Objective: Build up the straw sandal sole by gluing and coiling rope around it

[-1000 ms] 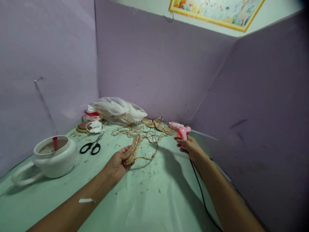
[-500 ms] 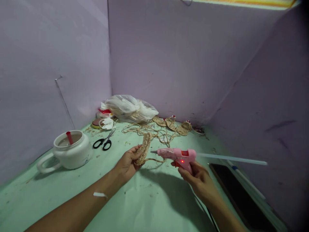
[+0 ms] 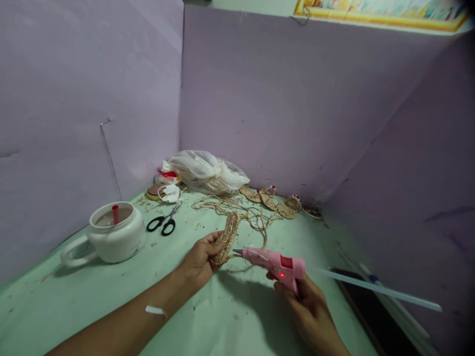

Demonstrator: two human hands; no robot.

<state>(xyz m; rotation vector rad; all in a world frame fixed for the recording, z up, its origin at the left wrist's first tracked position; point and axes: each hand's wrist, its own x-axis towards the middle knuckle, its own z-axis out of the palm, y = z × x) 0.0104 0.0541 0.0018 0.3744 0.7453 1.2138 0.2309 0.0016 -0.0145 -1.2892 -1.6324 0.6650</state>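
My left hand (image 3: 202, 259) pinches a strip of braided straw rope (image 3: 228, 237), coiled in rows and held upright just above the table. A loose tail of the rope trails from its lower end to the right. In my right hand (image 3: 309, 301) is a pink hot glue gun (image 3: 276, 262) with its red light lit. Its metal nozzle points left, close to the lower right side of the braided piece; whether they touch I cannot tell. A long translucent glue stick (image 3: 386, 289) sticks out of the gun's back.
A white mug (image 3: 118, 242) with a red stick inside stands at left, beside black-handled scissors (image 3: 163, 225). Loose braided rope (image 3: 256, 222), a plastic bag (image 3: 208, 173) and woven pieces (image 3: 289, 206) lie at the back. A dark phone (image 3: 374, 316) lies at right.
The glue gun has dropped lower and tilted, its nozzle now near the rope tail at the braided piece's lower end. The view has shifted slightly up and left.
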